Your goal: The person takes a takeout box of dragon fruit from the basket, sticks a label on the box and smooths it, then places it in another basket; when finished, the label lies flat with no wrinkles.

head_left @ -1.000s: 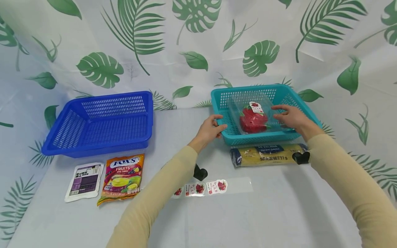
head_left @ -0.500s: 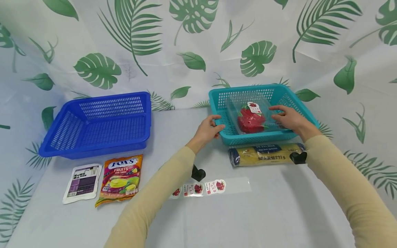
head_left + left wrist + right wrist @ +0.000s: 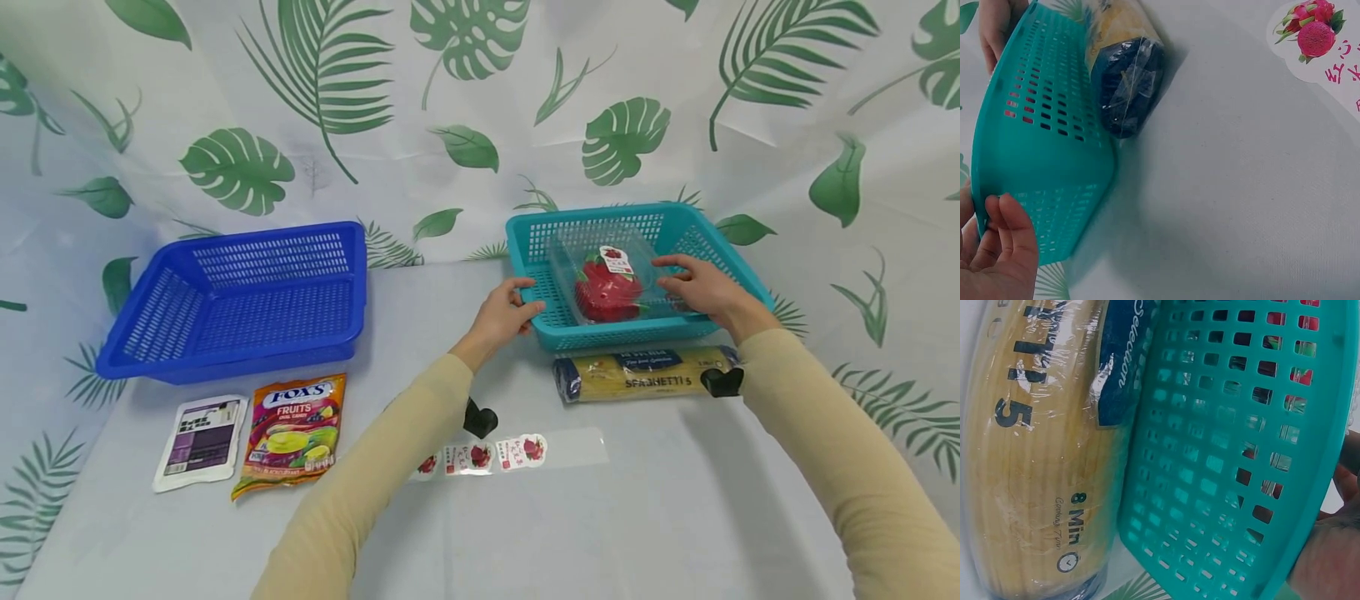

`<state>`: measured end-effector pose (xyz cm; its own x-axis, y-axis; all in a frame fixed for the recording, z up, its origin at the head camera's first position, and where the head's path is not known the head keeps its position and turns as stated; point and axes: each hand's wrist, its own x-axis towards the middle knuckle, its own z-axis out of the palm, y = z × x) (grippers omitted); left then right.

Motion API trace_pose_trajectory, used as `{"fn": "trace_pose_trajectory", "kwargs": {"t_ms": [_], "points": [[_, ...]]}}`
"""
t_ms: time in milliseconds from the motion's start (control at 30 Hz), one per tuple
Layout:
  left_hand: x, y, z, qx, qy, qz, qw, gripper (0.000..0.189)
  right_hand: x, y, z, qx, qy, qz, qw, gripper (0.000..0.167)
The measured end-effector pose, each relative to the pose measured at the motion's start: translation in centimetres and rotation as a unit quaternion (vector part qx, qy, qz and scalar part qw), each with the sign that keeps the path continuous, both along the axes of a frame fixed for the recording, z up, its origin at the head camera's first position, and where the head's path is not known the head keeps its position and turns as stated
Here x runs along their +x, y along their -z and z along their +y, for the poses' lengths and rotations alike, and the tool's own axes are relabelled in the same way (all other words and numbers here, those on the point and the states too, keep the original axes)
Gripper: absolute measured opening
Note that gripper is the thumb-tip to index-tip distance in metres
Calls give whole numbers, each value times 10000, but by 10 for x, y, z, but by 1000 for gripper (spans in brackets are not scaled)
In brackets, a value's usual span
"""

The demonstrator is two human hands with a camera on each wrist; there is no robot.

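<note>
At the back right stands a teal basket (image 3: pixel 600 337) holding a clear plastic box (image 3: pixel 573 250) of red dragon fruit (image 3: pixel 607 292), its lid bearing a dragon fruit sticker (image 3: pixel 615 259). My left hand (image 3: pixel 504 312) grips the basket's left rim; in the left wrist view its fingers (image 3: pixel 1016 228) curl around the edge. Reaching over the front right of the basket, my right hand (image 3: pixel 705 287) holds the box's right side. Fingers of that hand show through the clear plastic. In the right wrist view the basket wall (image 3: pixel 1222 444) covers most of this hand.
A spaghetti pack (image 3: pixel 645 375) lies along the basket's front. Closer in is a clear strip with dragon fruit stickers (image 3: pixel 517 452), partly behind the left sleeve. On the left are a blue basket (image 3: pixel 247 358), a Fox's candy bag (image 3: pixel 291 433) and a white-and-purple packet (image 3: pixel 201 442).
The head view has shifted slightly. Both hands keep their places at the teal basket and the plastic box.
</note>
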<state>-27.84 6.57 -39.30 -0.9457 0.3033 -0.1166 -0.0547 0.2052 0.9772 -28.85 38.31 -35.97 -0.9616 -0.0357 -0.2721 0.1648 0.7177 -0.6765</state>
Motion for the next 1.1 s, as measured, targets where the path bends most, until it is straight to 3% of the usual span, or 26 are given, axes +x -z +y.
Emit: {"fn": "trace_pose_trajectory", "kwargs": {"t_ms": [433,733,1100], "points": [[-1,-1,0,-31,-25,-54,10000,47,-4,1,2,-77,-19,-48,10000,56],[0,-2,0,-11,-3,-21,10000,47,-4,-1,2,-208,205,-77,9995,54],[0,-1,1,-89,15,51,9999,50,-3,-1,4,-362,87,-138,9992,55]]}}
